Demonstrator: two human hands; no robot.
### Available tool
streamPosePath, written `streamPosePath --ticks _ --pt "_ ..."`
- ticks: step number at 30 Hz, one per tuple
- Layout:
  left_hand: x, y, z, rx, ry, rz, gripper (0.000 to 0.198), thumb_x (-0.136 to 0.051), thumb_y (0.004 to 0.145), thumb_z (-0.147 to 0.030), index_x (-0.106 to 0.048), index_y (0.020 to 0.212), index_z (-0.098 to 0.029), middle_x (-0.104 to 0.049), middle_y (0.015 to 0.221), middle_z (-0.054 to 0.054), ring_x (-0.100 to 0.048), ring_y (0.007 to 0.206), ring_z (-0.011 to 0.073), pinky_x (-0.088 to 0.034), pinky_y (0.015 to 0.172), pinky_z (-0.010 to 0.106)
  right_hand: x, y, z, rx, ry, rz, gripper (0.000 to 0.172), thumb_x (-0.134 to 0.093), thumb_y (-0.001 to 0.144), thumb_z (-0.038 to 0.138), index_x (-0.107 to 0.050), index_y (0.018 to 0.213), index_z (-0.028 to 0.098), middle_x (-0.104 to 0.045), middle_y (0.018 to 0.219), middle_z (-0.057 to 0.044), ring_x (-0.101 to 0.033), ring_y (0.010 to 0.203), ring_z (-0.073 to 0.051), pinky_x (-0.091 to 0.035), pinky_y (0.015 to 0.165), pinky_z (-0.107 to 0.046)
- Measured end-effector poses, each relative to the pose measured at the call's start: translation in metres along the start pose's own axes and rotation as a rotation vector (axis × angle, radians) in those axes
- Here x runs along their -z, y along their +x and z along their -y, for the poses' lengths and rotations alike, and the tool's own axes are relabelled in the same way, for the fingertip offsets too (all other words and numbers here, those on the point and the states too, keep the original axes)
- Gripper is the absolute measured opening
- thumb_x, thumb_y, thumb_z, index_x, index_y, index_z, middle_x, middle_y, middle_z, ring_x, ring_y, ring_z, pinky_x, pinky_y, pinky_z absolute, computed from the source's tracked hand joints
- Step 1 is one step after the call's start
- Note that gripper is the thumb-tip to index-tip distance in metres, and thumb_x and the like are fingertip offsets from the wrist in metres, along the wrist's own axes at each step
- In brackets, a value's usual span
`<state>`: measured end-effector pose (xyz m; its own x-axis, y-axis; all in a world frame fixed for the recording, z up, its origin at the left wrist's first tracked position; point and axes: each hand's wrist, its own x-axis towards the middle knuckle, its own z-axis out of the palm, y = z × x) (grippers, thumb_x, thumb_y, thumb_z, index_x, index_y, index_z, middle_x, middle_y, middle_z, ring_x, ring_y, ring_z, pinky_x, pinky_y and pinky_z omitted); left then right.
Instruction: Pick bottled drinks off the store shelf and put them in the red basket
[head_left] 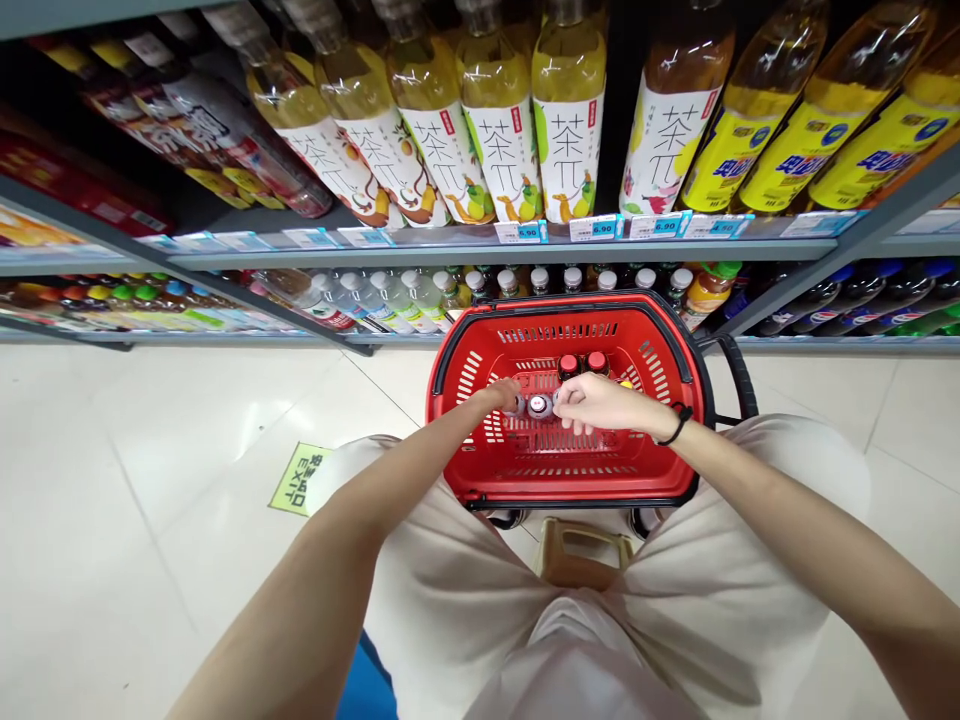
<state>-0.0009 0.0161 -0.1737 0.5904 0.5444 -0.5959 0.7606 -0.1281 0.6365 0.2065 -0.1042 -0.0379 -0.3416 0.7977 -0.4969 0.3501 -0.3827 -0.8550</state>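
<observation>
I see my left hand (501, 394), fingers curled on a bottle (538, 406) inside a red slotted plastic basket (448, 400). The bottle stands upright, its long axis vertical and its round pale cap facing me. My right hand (600, 403) grips its other side. Two red-capped bottles (583, 364) stand just behind.

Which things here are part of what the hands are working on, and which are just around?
In hand: red plastic shopping basket, grey-capped bottle between left hand and right hand, two red-capped bottles.
Just around: shelved yellow tea bottles, shelf price tags, green floor sticker.
</observation>
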Motion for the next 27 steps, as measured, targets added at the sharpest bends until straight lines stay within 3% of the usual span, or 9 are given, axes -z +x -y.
streamPosePath --ticks 3,7,12,17,20,27 --pt "0.006 0.003 -0.002 0.076 0.117 0.034 0.040 -0.081 0.057 -0.051 -0.054 0.061 -0.023 -0.063 0.064 0.004 -0.064 0.094 0.0283 -0.049 0.089 0.037 -0.002 -0.002 0.002 -0.028 -0.043 0.023 0.018 -0.064 0.092 0.019 -0.065 0.075 0.017 -0.071 0.064 -0.003 -0.067 0.053 -0.013 -0.053 0.043 -0.018" --pt "0.006 0.006 -0.002 0.042 0.191 0.059 0.039 -0.081 0.055 -0.052 -0.057 0.063 -0.023 -0.066 0.068 0.008 -0.065 0.097 0.0328 -0.050 0.090 0.042 -0.002 -0.001 0.002 -0.015 -0.021 0.016 0.016 -0.065 0.091 0.019 -0.066 0.076 0.017 -0.070 0.061 -0.002 -0.067 0.052 -0.013 -0.052 0.042 -0.018" --pt "-0.006 0.008 0.005 -0.085 0.273 0.049 0.038 -0.079 0.065 -0.053 -0.062 0.077 -0.022 -0.067 0.072 0.004 -0.065 0.096 0.0296 -0.050 0.095 0.045 -0.003 0.001 0.002 -0.046 -0.008 0.027 0.013 -0.064 0.091 0.016 -0.067 0.079 0.016 -0.070 0.063 -0.001 -0.066 0.051 -0.011 -0.052 0.043 -0.017" --pt "-0.025 0.012 0.009 -0.050 0.498 0.029 0.050 -0.083 0.078 -0.041 -0.066 0.115 -0.011 -0.071 0.116 0.018 -0.064 0.114 0.0333 -0.048 0.104 0.055 0.008 0.002 0.002 -0.026 0.041 0.009 0.011 -0.065 0.093 0.015 -0.065 0.083 0.015 -0.075 0.074 -0.004 -0.069 0.058 -0.012 -0.055 0.048 -0.018" --pt "-0.034 0.013 0.008 -0.062 0.631 0.076 0.046 -0.073 0.093 -0.039 -0.063 0.130 -0.013 -0.066 0.130 0.014 -0.063 0.121 0.0291 -0.049 0.108 0.055 0.018 0.003 0.005 -0.004 0.084 -0.032 0.012 -0.064 0.095 0.012 -0.065 0.083 0.014 -0.077 0.078 -0.005 -0.070 0.059 -0.011 -0.055 0.051 -0.018" --pt "-0.037 0.013 0.004 -0.080 0.814 0.110 0.031 -0.065 0.101 -0.039 -0.068 0.117 -0.012 -0.070 0.118 0.011 -0.068 0.111 0.0240 -0.056 0.101 0.048 0.018 0.000 0.012 -0.041 0.066 -0.036 0.022 -0.055 0.097 0.005 -0.063 0.079 0.014 -0.075 0.075 -0.003 -0.067 0.054 -0.008 -0.052 0.050 -0.016"
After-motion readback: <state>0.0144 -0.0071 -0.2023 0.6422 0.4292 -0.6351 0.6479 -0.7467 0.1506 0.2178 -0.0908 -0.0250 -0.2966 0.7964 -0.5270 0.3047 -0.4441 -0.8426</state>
